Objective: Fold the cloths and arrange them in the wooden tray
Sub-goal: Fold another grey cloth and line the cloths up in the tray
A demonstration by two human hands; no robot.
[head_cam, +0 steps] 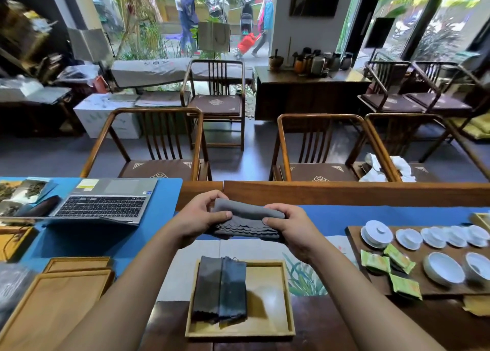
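Mid-task: two folded cloths [219,289] lie side by side in the tray [265,332], while left hand [197,218] and right hand [291,230], fingers gripping its ends, hold a third cloth [246,219] above the worktop, still to be placed.

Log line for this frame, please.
phase: folding | left hand + right hand: gripping grey cloth in air | wooden tray: two folded cloths, left side

The dark wooden table [331,324] carries the wooden tray [287,297]. Left of the tray lie empty trays [53,297] and a laptop [106,204]; right, a board [434,287] of white cups.
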